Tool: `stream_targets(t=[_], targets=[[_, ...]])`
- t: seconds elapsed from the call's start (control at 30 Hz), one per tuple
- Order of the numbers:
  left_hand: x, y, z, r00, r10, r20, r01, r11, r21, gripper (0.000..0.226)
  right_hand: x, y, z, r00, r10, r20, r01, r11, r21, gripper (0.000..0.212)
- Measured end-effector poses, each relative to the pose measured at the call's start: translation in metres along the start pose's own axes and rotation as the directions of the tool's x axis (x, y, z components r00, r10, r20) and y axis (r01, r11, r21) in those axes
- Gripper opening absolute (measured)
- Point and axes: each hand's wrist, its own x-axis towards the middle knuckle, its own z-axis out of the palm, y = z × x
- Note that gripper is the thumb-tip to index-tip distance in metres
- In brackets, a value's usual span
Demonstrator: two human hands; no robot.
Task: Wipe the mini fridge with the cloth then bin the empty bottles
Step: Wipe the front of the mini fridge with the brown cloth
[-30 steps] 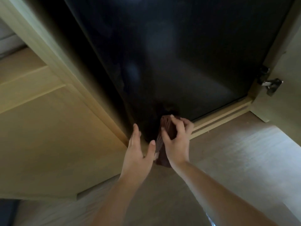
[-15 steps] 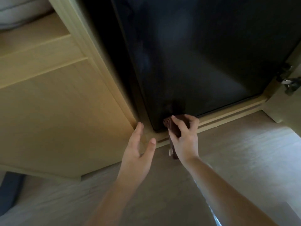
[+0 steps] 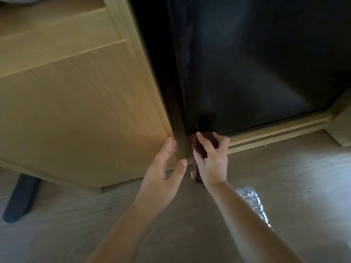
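Wiping was judged to be the step in hand. A dark brown bunched cloth (image 3: 199,149) was gripped in the right hand (image 3: 210,160), fingers curled over it, and pressed to the bottom left corner of the glossy black mini fridge (image 3: 256,73). The fridge was seen set inside a pale wooden cabinet (image 3: 76,101). The left hand (image 3: 163,171) was held wide, fingers straight and thumb spread, with nothing held. It bracketed the foot of the fridge's dark side edge (image 3: 179,130); contact looked likely but could not be confirmed.

Most of the door was taken to be still unwiped, since the cloth sat only at the corner. Long overlapping strokes across the front would be advised, with flat, even pressure so no smears are left on the gloss. The side edge and the seam above the wooden sill (image 3: 275,131) should be covered too. The loose cloth tail under the palm should be tucked in so it does not drag on the wood-look floor (image 3: 284,177).

A crumpled clear plastic bottle (image 3: 252,202) was seen on the floor, partly hidden behind the right forearm and not yet binned. No bin was in view. A dark flat object (image 3: 19,198) lay on the floor at far left and could not be identified.
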Motion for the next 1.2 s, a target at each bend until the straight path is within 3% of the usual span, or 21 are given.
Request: stream_targets(t=[0.17, 0.27, 0.57, 0.63, 0.77, 0.83, 1.07, 1.2], targets=[[-0.002, 0.004, -0.002, 1.0, -0.001, -0.006, 0.001, 1.0, -0.011, 0.08, 0.018, -0.017, -0.005, 0.99, -0.079, -0.119, 0.086, 0.995, 0.053, 0.041], [-0.002, 0.006, -0.002, 1.0, -0.008, 0.001, 0.008, 1.0, -0.024, 0.072, 0.03, -0.025, 0.0, 0.972, -0.148, -0.183, 0.154, 0.988, 0.019, 0.047], [-0.005, 0.004, -0.006, 1.0, -0.007, 0.008, 0.007, 1.0, 0.016, 0.062, -0.008, 0.008, 0.011, 0.992, -0.01, 0.124, 0.022, 0.996, -0.09, 0.044], [-0.005, 0.004, -0.006, 1.0, -0.004, 0.001, 0.004, 1.0, 0.026, 0.063, -0.007, 0.006, 0.006, 0.994, -0.024, 0.11, 0.03, 0.998, -0.055, 0.041], [-0.003, 0.005, -0.002, 1.0, 0.001, -0.008, -0.001, 0.999, 0.033, 0.062, 0.018, 0.006, -0.014, 0.995, -0.002, -0.102, 0.011, 0.996, 0.087, 0.044], [-0.001, 0.005, 0.001, 1.0, -0.014, -0.015, 0.014, 1.0, 0.023, 0.066, 0.028, 0.008, -0.02, 0.989, -0.031, -0.146, 0.043, 0.996, 0.079, 0.046], [0.005, 0.007, 0.01, 0.998, -0.015, -0.057, 0.019, 0.998, 0.059, 0.066, 0.003, 0.033, -0.018, 0.994, 0.02, 0.112, -0.021, 1.0, 0.011, 0.042], [0.012, 0.006, 0.017, 0.997, -0.035, -0.069, 0.04, 0.997, 0.065, 0.066, 0.014, 0.04, -0.028, 0.999, 0.004, 0.043, -0.006, 0.999, 0.043, 0.041]])
